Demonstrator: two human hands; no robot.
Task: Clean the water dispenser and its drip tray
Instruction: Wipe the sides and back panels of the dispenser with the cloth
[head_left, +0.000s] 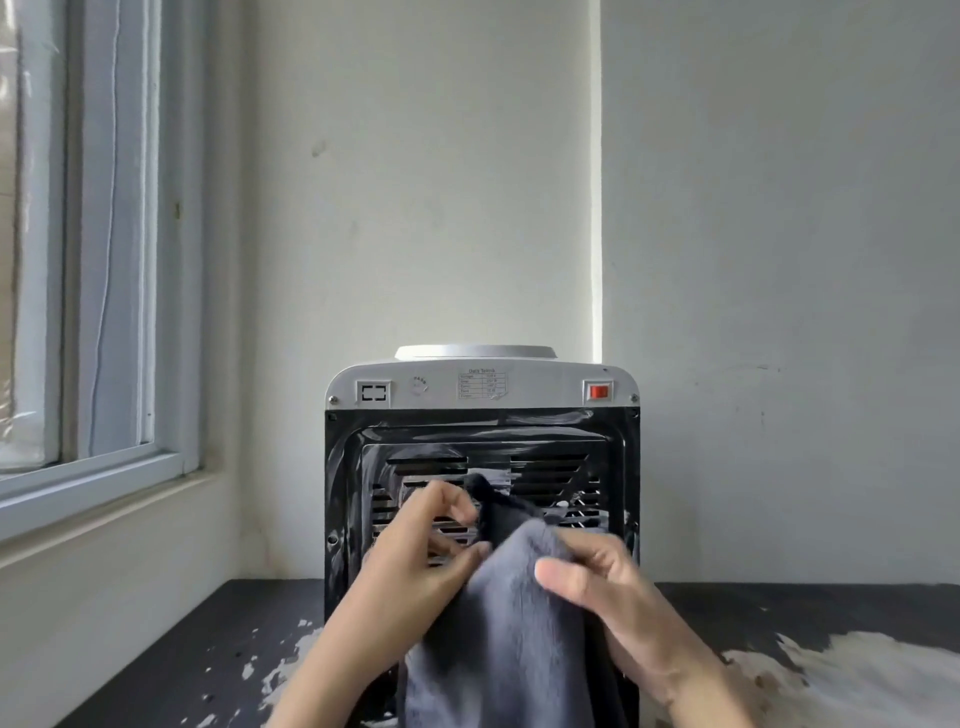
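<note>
Head view: both hands on cloth at dispenser's back

Left hand (415, 551) and right hand (597, 577) each pinch the grey cloth (498, 623) between thumb and curled fingers, grip closed on its upper folds. Cloth hangs just in front of the black vented rear panel (550, 478). Water dispenser (480, 387) stands on the dark, paint-worn bench (208, 654), back toward camera, red switch (598, 392) upper right. Window (93, 260) at left.
</note>
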